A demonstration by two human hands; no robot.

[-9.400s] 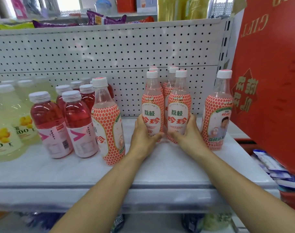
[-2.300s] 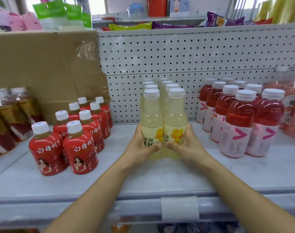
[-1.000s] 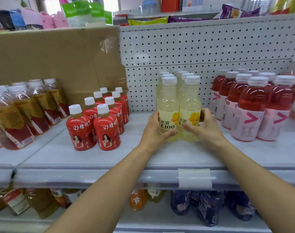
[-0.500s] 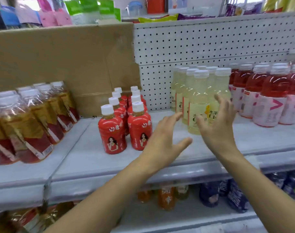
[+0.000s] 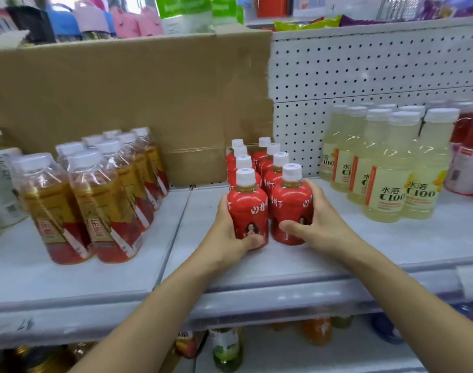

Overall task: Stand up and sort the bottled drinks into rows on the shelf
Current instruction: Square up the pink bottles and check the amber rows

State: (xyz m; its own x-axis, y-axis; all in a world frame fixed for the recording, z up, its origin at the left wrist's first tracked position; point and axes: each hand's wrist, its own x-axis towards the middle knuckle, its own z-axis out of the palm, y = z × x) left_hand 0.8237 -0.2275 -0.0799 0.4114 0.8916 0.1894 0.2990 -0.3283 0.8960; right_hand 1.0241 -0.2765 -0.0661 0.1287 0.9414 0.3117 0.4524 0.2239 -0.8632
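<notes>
Red bottles (image 5: 270,181) stand in two files mid-shelf (image 5: 257,267), between the tea bottles (image 5: 95,200) and the yellow bottles (image 5: 386,189). The left hand (image 5: 226,235) wraps the front-left bottle (image 5: 246,208), thumb low across its label and fingers curled behind. The right hand (image 5: 321,224) grips the front-right bottle (image 5: 289,205) the same way. The risk, as I judge it, is a hard shove backward that rams the bottles behind and topples both files like dominoes. An uneven push would skew one file toward the yellow bottles.
</notes>
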